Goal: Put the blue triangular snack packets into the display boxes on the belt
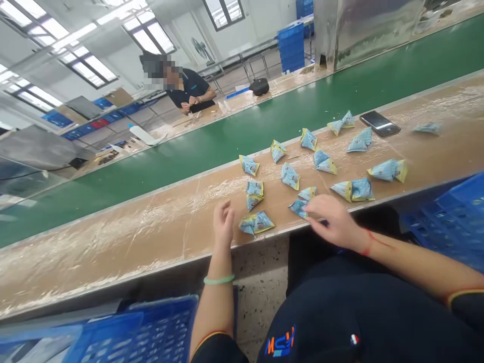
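Small blue-and-yellow pyramid-shaped snack packets lie in loose rows on the brown work surface (159,227). My right hand (335,219), with a red string round its wrist, has its fingertips on the right edge of one blue packet (297,207) near the front edge. Its thumb sits just below, pinching at that corner. My left hand (224,224), wearing a green bangle, hovers left of another packet (257,223). Its fingers are loosely bent with the thumb apart, and nothing shows in them. A folded-looking packet (254,194) lies just beyond that one.
A green conveyor belt (212,143) runs behind the packets. A phone (380,123) and a flat packet (427,128) lie at the right. Blue crates (449,222) stand at right and lower left (139,327). Across the belt sits a co-worker (192,91).
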The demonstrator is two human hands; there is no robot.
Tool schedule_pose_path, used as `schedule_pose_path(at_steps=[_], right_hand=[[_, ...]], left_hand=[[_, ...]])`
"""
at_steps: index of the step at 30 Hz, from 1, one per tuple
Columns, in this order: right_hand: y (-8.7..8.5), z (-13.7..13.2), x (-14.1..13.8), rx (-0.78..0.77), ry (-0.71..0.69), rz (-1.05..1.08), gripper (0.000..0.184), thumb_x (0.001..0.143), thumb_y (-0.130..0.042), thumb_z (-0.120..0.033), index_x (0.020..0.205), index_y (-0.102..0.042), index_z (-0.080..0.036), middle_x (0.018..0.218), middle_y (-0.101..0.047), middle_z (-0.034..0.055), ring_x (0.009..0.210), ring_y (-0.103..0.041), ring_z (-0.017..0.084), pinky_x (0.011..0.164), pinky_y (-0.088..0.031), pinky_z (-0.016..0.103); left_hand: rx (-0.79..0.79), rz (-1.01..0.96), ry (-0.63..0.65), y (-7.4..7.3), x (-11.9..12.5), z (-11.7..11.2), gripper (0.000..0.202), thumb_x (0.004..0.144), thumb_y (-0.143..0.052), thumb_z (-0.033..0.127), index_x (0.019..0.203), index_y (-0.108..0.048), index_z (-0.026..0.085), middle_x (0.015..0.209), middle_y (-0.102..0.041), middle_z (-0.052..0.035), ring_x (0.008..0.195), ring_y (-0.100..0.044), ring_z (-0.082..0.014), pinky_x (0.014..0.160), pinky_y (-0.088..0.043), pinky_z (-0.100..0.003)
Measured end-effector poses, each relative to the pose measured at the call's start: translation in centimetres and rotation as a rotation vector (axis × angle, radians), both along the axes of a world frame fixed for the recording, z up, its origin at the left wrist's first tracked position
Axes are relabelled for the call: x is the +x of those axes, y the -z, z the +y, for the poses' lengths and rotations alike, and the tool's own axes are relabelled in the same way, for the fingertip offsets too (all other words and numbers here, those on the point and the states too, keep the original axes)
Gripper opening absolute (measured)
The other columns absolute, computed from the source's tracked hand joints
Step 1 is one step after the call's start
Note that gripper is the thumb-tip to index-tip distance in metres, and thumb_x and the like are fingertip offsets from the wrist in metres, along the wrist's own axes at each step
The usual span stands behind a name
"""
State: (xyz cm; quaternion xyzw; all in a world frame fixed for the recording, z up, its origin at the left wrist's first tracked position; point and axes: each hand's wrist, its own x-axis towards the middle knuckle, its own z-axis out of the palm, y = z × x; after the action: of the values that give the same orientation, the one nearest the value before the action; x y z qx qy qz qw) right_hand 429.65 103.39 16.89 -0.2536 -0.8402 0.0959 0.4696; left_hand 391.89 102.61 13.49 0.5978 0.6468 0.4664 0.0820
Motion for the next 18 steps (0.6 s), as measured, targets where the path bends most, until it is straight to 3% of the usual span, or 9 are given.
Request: schedule_pose_path(at_steps=[3,5,7,9,14,18], right_hand=[[4.0,-2.1,5.4,-0.139,0.078,0.028,0.009,0.097,-0.058,-0.016,0.096,-0.067,-0.02,0.088,-0.072,0.0036,0.083,-0.066,0.018,0.079,-0.054,0.033],[6.7,-3.6,7.7,-0.254,0.137,0.0,0.012,0.097,-0.058,-0.018,0.093,-0.069,-0.021,0.086,-0.072,0.0026,0.079,-0.067,0.018,0.073,-0.055,0.031],[9.0,-4.8,9.0,-0.348,0.221,-0.004,0.013,0.097,-0.059,-0.022,0.091,-0.071,-0.022,0.086,-0.073,0.0026,0.079,-0.069,0.018,0.071,-0.056,0.032],[10.5,-5.5,9.6,-0.408,0.317,0.014,0.016,0.098,-0.059,-0.028,0.091,-0.072,-0.023,0.087,-0.073,0.003,0.079,-0.07,0.02,0.071,-0.056,0.033],[10.9,-5.4,9.6,-0.494,0.422,0.068,0.021,0.096,-0.057,-0.035,0.089,-0.073,-0.024,0.088,-0.074,0.0042,0.081,-0.071,0.022,0.074,-0.056,0.036],[9.9,-4.3,9.4,-0.551,0.391,0.053,0.023,0.096,-0.055,-0.036,0.087,-0.072,-0.023,0.087,-0.073,0.0048,0.081,-0.069,0.022,0.075,-0.056,0.037]], left_hand=[[-0.14,0.297,0.245,-4.3,0.1,3.6,0.085,0.077,-0.076,0.066,0.148,-0.048,0.03,0.162,-0.038,-0.0132,0.15,-0.036,-0.0368,0.12,-0.038,-0.055],[-0.294,0.477,0.422,-6.2,0.5,6.4,0.092,0.069,-0.086,0.059,0.149,-0.05,0.03,0.168,-0.028,-0.0118,0.155,-0.026,-0.0397,0.125,-0.03,-0.057],[-0.436,0.577,0.519,-6.8,0.8,8.7,0.084,0.067,-0.089,0.05,0.142,-0.059,0.027,0.165,-0.03,-0.0135,0.154,-0.029,-0.0414,0.126,-0.029,-0.057],[-0.51,0.61,0.536,-6.4,0.9,10.2,0.072,0.069,-0.087,0.044,0.135,-0.065,0.024,0.158,-0.039,-0.0164,0.148,-0.039,-0.0409,0.123,-0.034,-0.055],[-0.508,0.588,0.493,-5.5,0.0,11.2,0.066,0.074,-0.082,0.05,0.134,-0.066,0.027,0.146,-0.049,-0.013,0.138,-0.05,-0.0368,0.121,-0.04,-0.054],[-0.446,0.516,0.472,-7.7,-0.4,9.8,0.084,0.072,-0.078,0.069,0.142,-0.059,0.028,0.163,-0.034,-0.0137,0.153,-0.031,-0.0414,0.125,-0.03,-0.059]])
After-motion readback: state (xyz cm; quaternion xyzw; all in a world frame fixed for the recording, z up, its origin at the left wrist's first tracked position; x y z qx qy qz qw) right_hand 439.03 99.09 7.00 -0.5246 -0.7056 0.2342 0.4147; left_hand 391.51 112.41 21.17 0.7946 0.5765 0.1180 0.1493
